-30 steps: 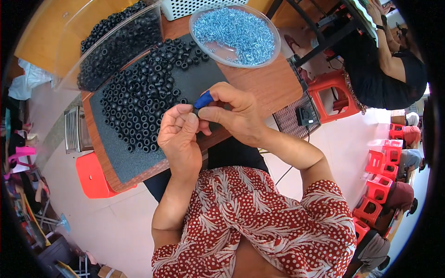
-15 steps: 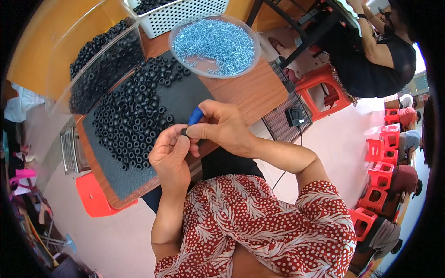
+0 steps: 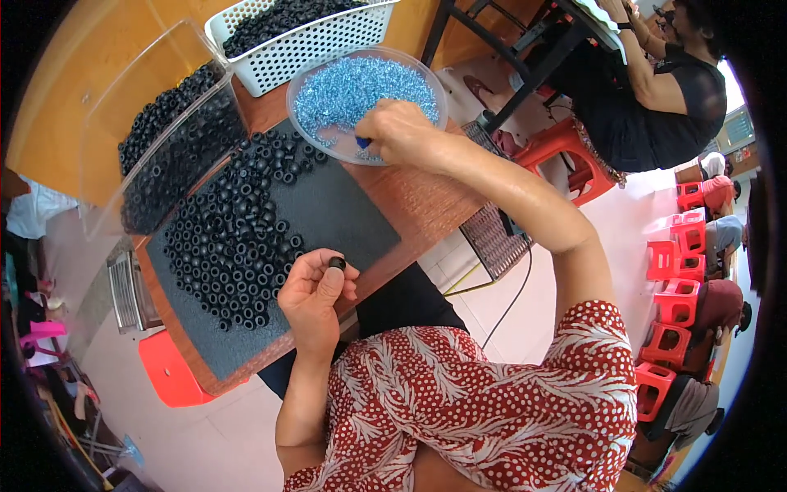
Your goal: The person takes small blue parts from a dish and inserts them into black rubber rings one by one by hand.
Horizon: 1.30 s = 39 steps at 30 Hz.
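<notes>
My left hand [image 3: 314, 299] is closed, pinching a small black ring-shaped piece [image 3: 337, 262] upright between thumb and fingers, just above the near edge of the table. Over the front part of a round clear tub [image 3: 440, 123] my right hand [image 3: 399, 134] is curled with its fingers pointing down. Something blue [image 3: 363, 143] shows at its fingertips, a finger cover or a handle; I cannot tell which. What the fingertips hold, if anything, is hidden. Small shiny light-blue pieces [image 3: 354, 84] fill most of the tub. A heap of black ring-shaped pieces [image 3: 238, 234] lies on the dark mat [image 3: 340, 201].
A clear bin [image 3: 176, 135] of black pieces stands at the table's left, and a white perforated basket [image 3: 316, 51] of black pieces behind. A red stool [image 3: 168, 369] is below the table's left edge. Another person [image 3: 656, 90] sits at the far right.
My right hand has left my left hand and moved up and away to the tub. My left hand keeps the black ring-shaped piece. The view has shifted slightly.
</notes>
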Available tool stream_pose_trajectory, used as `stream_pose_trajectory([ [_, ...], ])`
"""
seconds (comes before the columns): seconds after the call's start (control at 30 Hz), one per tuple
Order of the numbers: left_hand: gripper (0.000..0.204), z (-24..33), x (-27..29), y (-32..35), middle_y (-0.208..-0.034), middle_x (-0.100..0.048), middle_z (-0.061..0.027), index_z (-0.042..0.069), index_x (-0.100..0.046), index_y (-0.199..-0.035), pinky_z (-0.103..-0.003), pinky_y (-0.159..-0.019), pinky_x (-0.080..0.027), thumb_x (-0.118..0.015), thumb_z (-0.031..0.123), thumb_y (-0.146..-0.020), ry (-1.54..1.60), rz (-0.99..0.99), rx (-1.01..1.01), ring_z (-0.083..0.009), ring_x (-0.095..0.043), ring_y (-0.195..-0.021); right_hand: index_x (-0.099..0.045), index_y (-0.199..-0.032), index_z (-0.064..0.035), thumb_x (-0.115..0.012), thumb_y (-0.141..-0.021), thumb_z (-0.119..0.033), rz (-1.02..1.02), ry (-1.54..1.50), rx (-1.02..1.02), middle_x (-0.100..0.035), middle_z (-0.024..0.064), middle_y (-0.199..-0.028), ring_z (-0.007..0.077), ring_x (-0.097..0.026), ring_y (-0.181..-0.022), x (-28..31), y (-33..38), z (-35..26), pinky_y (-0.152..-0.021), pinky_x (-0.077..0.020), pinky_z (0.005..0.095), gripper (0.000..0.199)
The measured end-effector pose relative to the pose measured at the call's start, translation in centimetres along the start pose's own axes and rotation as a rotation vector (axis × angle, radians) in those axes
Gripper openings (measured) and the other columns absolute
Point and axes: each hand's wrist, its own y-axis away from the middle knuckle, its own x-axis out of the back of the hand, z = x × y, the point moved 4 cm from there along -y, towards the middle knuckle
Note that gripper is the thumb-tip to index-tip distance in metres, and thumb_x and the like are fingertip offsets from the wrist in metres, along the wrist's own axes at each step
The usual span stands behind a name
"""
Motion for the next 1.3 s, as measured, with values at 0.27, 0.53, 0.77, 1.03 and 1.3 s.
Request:
stream_pose_trajectory([
  [0.27, 0.017, 0.2, -0.1, 0.2, -0.078, -0.061, -0.0082, -0.003, -0.055, -0.096, -0.02, -0.058, -0.047, -0.06, 0.01, -0.086, -0.005, -0.021, -0.028, -0.0092, -0.055, -0.06, -0.061, -0.073, -0.0022, -0.068, -0.065, -0.006, 0.071, -0.165, 0.067, -0.058, 0.0148, -0.063, 0.0333, -0.057, -0.065, 0.3, -0.9, 1.0, -0.058, -0.0439, 0.0417, 0.011],
  [0.53, 0.019, 0.2, -0.2, 0.5, -0.078, -0.062, -0.0087, -0.002, -0.055, -0.096, -0.02, -0.058, -0.047, -0.061, 0.012, -0.085, -0.001, -0.002, -0.005, -0.0093, -0.055, -0.06, -0.059, -0.072, -0.0005, -0.067, -0.067, -0.006, 0.189, -0.287, 0.019, -0.057, 0.015, -0.062, 0.0313, -0.059, -0.063, 1.5, -0.9, 1.2, -0.056, -0.0435, 0.0403, 0.011],
  [0.77, 0.018, 0.3, -0.3, 0.7, -0.078, -0.062, -0.0089, -0.002, -0.055, -0.096, -0.02, -0.058, -0.047, -0.06, 0.012, -0.086, -0.004, -0.002, -0.017, -0.0089, -0.055, -0.06, -0.058, -0.07, -0.0001, -0.067, -0.068, -0.008, 0.045, -0.244, 0.125, -0.057, 0.0127, -0.061, 0.0303, -0.057, -0.066, 0.2, -0.9, 0.7, -0.058, -0.0436, 0.0402, 0.012],
  [1.03, 0.017, 0.2, -0.2, 0.7, -0.078, -0.062, -0.0089, -0.002, -0.055, -0.097, -0.02, -0.058, -0.048, -0.06, 0.01, -0.086, -0.014, 0.006, -0.028, -0.0087, -0.056, -0.059, -0.061, -0.071, -0.0034, -0.064, -0.066, -0.007, 0.141, 0.058, 0.102, -0.059, 0.0126, -0.066, 0.0312, -0.056, -0.072, -0.6, -2.9, 0.4, -0.06, -0.0454, 0.0413, 0.007],
  [1.3, 0.017, 0.1, -0.1, 0.6, -0.079, -0.062, -0.0086, -0.002, -0.055, -0.097, -0.019, -0.057, -0.048, -0.06, 0.009, -0.085, -0.002, 0.003, -0.03, -0.0087, -0.056, -0.059, -0.063, -0.071, -0.0056, -0.063, -0.064, -0.007, 0.161, 0.042, 0.108, -0.059, 0.0115, -0.066, 0.0313, -0.056, -0.071, 0.1, -2.5, 0.1, -0.06, -0.0462, 0.0414, 0.008],
])
